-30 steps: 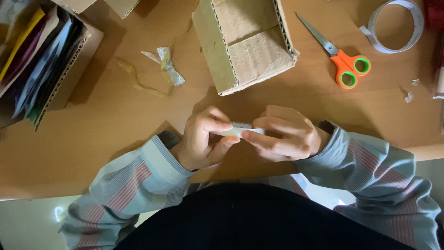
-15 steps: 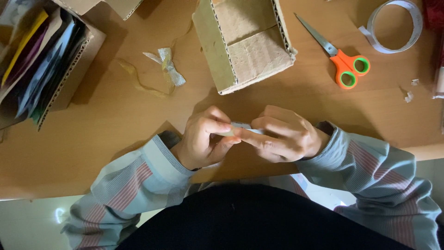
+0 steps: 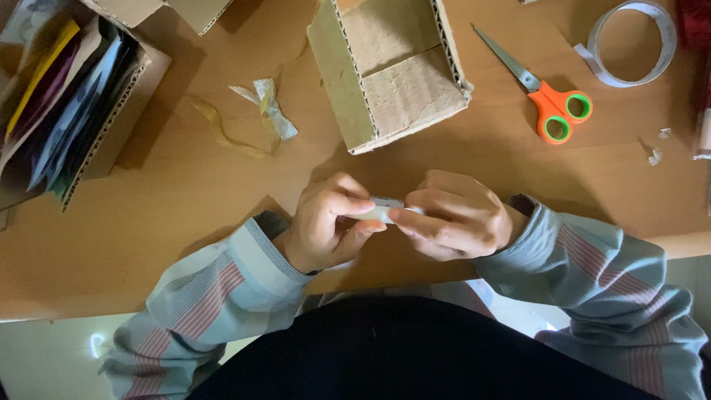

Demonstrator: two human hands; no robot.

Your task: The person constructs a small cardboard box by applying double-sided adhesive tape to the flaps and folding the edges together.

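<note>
Two bare hands meet over a wooden bench (image 3: pixel 185 215). The left hand (image 3: pixel 326 230) and right hand (image 3: pixel 455 218) each pinch an end of a small pale strip (image 3: pixel 385 211), thin and flat, possibly tape or ribbon; most of it is hidden in the grip. It looks like a folding or peeling step, calling for fine fingertip work. Just beyond the grip sits an open corrugated cardboard box (image 3: pixel 389 74). Further right lie orange-handled scissors (image 3: pixel 552 104) and a clear tape roll (image 3: pixel 629 41). Beyond and to the left lies a shiny ribbon bow (image 3: pixel 268 107).
</note>
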